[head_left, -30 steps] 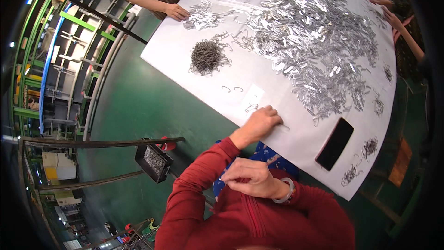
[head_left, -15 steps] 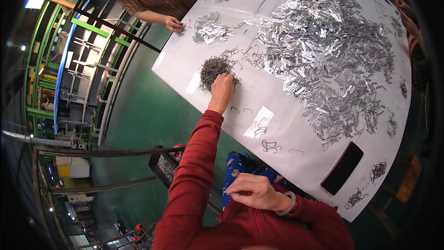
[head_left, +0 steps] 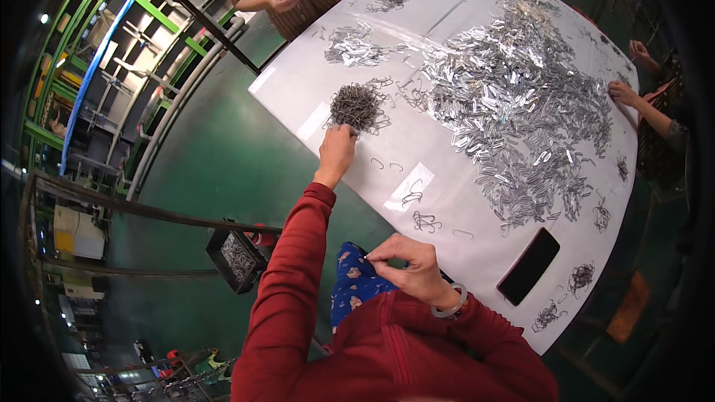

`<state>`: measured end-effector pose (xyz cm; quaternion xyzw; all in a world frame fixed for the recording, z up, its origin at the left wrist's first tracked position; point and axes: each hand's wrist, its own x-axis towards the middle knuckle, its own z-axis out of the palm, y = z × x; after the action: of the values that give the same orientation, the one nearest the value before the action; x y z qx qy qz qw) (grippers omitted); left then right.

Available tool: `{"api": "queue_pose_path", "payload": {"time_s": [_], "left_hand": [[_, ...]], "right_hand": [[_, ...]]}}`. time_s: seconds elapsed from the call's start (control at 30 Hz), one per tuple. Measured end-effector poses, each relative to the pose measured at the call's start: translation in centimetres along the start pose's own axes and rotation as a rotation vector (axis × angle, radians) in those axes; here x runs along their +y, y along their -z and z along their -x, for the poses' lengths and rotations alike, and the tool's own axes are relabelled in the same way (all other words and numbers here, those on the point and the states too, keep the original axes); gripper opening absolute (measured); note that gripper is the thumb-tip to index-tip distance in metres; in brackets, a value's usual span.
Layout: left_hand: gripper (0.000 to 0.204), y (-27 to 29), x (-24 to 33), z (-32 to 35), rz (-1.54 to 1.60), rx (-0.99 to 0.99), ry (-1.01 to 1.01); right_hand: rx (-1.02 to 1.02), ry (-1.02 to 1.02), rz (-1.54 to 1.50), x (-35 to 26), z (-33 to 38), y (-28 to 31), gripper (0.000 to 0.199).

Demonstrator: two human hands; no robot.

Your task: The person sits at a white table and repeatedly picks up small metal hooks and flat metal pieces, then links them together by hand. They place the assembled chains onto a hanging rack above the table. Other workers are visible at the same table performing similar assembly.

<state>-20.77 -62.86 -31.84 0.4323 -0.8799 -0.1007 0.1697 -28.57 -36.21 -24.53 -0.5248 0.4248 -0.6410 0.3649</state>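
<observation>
My left hand [head_left: 337,152] reaches to the near edge of a heap of dark bent wire hooks [head_left: 354,104]. Its fingers are closed, and whatever is between them is hidden. Close to my body, beyond the table's front edge, my right hand [head_left: 411,272] makes a pinch with thumb and forefinger. A tiny bright spot shows at those fingertips, too small to name. Loose hooks [head_left: 412,195] lie on the white table [head_left: 350,208] between my hands, some on a strip of clear tape. A big mound of shiny silver metal clips [head_left: 514,97] spreads to the right.
A dark phone [head_left: 529,266] lies near the front right edge. Smaller wire heaps [head_left: 581,277] line the right side. Co-workers' hands [head_left: 283,1] are at the far left and at the right edge [head_left: 623,94]. A black bin of metal parts [head_left: 237,257] stands left of my arm.
My left hand has shifted from the right side of the hook heap to its near left edge. The far-left co-worker's hand has lifted off the table. My view has shifted slightly.
</observation>
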Motion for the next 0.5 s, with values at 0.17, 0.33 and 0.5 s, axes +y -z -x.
{"api": "queue_pose_path", "payload": {"time_s": [0.17, 0.33, 0.5], "left_hand": [[0.01, 4.0, 2.7, 4.1, 0.681, 0.04, 0.165], [0.007, 10.7, 7.6, 13.8, 1.15, -0.03, 0.2], [0.014, 12.6, 10.3, 18.6, 0.932, 0.094, -0.08]], "right_hand": [[0.066, -0.062, 0.028, -0.4, 0.3, -0.5, 0.016], [0.154, -0.148, 0.056, -0.5, 0.5, -1.0, 0.019], [0.194, -0.143, 0.063, -1.0, 0.6, -1.3, 0.02]]}}
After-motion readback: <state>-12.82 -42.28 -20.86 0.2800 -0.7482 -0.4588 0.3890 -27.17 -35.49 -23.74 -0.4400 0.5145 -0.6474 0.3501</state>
